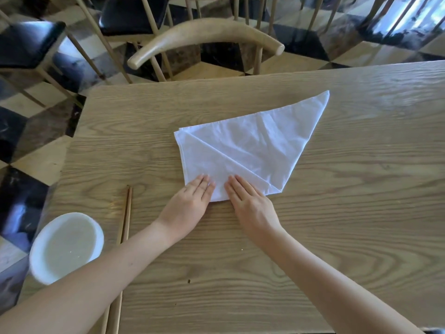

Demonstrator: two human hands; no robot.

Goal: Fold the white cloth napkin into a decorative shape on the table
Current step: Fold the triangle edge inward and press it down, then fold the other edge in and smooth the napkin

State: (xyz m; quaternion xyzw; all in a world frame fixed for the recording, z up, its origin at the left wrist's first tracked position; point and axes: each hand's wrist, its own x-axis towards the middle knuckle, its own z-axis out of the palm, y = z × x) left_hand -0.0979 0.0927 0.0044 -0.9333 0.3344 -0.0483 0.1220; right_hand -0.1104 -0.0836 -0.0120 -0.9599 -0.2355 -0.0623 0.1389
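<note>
Spanned nearly the whole view: a pale, grained wooden tabletop (337,213); stood beyond its far edge, a light wooden chair with a curved backrest (204,37). Lay flat at the tabletop's middle, the white cloth napkin (252,145), already folded into a triangle, with its left corner turned down so that a diagonal crease ran towards the near point, and its right corner stretched out towards the far right, not yet folded. Judged early to midway: one wing done, the other and any shaping left. Pressed flat on the napkin's near edge, side by side, the left hand (192,198) and the right hand (250,201), fingers extended, gripping nothing. Sat near the left edge, a round white bowl (65,247); just beside it, a pair of wooden chopsticks (125,218).
</note>
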